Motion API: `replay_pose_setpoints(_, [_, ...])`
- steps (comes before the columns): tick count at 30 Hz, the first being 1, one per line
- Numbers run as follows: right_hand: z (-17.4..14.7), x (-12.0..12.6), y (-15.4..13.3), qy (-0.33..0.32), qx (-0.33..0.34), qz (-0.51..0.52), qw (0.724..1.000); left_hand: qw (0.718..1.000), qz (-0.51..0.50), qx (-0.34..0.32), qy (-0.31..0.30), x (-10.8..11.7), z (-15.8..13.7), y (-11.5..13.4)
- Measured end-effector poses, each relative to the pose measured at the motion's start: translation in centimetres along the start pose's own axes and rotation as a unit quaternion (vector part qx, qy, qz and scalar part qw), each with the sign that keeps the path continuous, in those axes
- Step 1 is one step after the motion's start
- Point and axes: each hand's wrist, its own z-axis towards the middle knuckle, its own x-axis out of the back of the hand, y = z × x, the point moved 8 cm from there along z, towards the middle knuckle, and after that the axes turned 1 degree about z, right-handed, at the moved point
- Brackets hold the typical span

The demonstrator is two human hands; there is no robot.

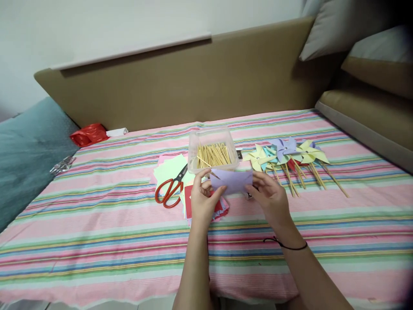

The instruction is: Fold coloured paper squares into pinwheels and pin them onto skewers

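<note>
Between both hands, raised above the striped cloth, is a piece of purple paper (232, 181) with a slit at its upper left. My left hand (204, 196) pinches its left end between thumb and fingers. The right end is pinched by my right hand (269, 196), whose wrist wears a black cord. Under and beside my left hand lies a stack of coloured paper with a red sheet (193, 203) on top. Scissors with red handles (168, 192) rest left of it, their blades over pale green sheets (169, 168). Behind the purple paper stands a clear plastic box (193, 142) of thin wooden sticks (214, 155).
Several paper pinwheels on sticks (285, 148) lie in a heap at the right. A red plastic bundle (89, 134), a small white object (117, 132) and a shiny clear packet (63, 165) are at the far left. A brown backboard (180, 86) and cushions (380, 73) border the cloth.
</note>
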Motion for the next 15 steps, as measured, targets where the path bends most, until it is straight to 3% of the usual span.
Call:
replay_pose_setpoints(3, [0.0, 0.4, -2.0, 0.008, 0.117, -0.038, 0.992, 0.998, 0.018, -0.057, 0.020, 0.4, 0.2, 0.6])
replay_pose_setpoints(5, [-0.2, 0.6, -2.7, 0.017, 0.153, -0.057, 0.986, 0.997, 0.003, -0.063, 0.033, 0.7, 0.3, 0.6])
replay_pose_setpoints(12, [-0.2, 0.6, -2.8, -0.011, 0.107, -0.074, 0.992, 0.995, -0.081, 0.060, 0.015, 0.1, 0.0, -0.7])
replay_pose_setpoints(15, [-0.2, 0.0, -3.2, -0.046, 0.130, -0.109, 0.984, 0.996, -0.023, 0.085, 0.013, 0.0, -0.1, -0.9])
